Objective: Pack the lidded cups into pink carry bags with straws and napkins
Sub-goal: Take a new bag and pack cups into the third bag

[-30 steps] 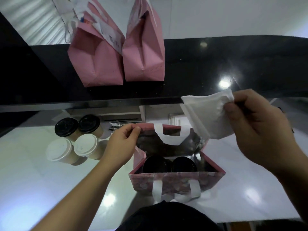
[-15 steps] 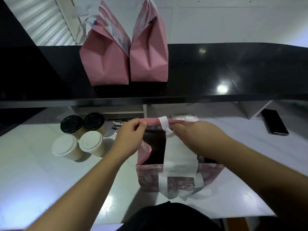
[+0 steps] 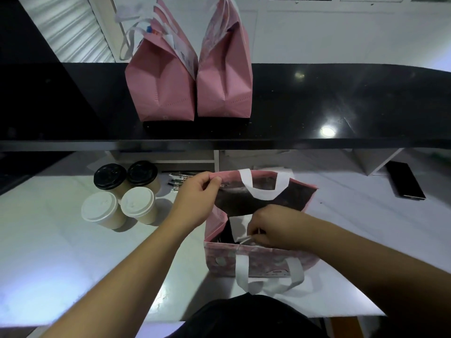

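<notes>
An open pink carry bag (image 3: 220,261) with white handles stands on the white counter in front of me. My left hand (image 3: 195,201) pinches the bag's far rim at its left corner and holds it open. My right hand (image 3: 273,226) is down inside the bag's mouth, pinching a white napkin (image 3: 238,224) that lies in the dark interior. The cups inside the bag are hidden. Several lidded cups stand left of the bag: two with black lids (image 3: 109,176) behind, two with white lids (image 3: 99,209) in front.
Two filled pink bags (image 3: 161,89) stand on the raised black ledge (image 3: 341,103) behind. Wrapped straws (image 3: 180,179) lie behind my left hand. A dark phone (image 3: 405,180) lies on the counter at the right.
My right hand carried the white napkin from above the bag down over its rim and into the bag. My left hand kept its hold on the far rim.
</notes>
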{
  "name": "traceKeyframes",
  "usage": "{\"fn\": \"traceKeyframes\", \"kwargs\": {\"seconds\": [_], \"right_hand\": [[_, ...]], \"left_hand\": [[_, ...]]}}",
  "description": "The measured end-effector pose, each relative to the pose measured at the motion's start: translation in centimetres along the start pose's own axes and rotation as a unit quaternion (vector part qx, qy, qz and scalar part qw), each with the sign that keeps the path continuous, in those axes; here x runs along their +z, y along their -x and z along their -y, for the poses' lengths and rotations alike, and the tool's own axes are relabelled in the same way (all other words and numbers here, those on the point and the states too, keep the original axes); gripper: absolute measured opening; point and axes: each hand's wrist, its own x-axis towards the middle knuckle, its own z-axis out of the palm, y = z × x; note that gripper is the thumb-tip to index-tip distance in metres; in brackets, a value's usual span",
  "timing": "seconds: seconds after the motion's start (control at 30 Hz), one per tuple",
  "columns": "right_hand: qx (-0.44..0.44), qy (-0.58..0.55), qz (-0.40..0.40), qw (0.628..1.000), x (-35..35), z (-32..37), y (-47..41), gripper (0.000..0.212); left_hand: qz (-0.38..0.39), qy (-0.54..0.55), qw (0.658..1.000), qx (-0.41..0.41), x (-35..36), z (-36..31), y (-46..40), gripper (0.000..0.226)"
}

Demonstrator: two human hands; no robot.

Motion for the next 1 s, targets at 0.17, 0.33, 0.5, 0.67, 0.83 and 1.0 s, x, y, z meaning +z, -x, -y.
{"fn": "traceKeyframes", "kwargs": {"seconds": [0.17, 0.33, 0.5, 0.67, 0.83, 1.0], "right_hand": [[0.03, -0.033, 0.116, 0.992, 0.3, 0.2, 0.6, 0.027], [0.088, -0.181, 0.061, 0.978, -2.0, 0.7, 1.9, 0.032], [0.07, -0.217, -0.091, 0.969, -4.8, -0.7, 8.3, 0.028], [0.109, -0.272, -0.204, 0.934, -2.8, -4.1, 13.7, 0.039], [0.112, -0.335, -0.187, 0.917, 2.4, -4.9, 13.1, 0.055], [0.097, -0.362, -0.22, 0.901, 4.1, -5.7, 11.1, 0.049]], "left_hand": [[0.012, 0.001, 1.0, 0.006, -0.2, 0.0, 0.0, 0.021], [0.045, 0.041, 0.998, 0.003, -0.7, -0.3, 0.5, 0.029], [0.072, 0.115, 0.99, -0.035, -1.6, -0.9, 1.3, 0.022], [0.044, 0.087, 0.995, -0.033, -2.4, 0.2, 3.5, 0.034], [0.066, 0.094, 0.992, -0.045, -4.0, 1.6, 6.5, 0.018], [0.221, 0.016, 0.975, 0.007, -3.8, 1.5, 8.5, 0.051]]}}
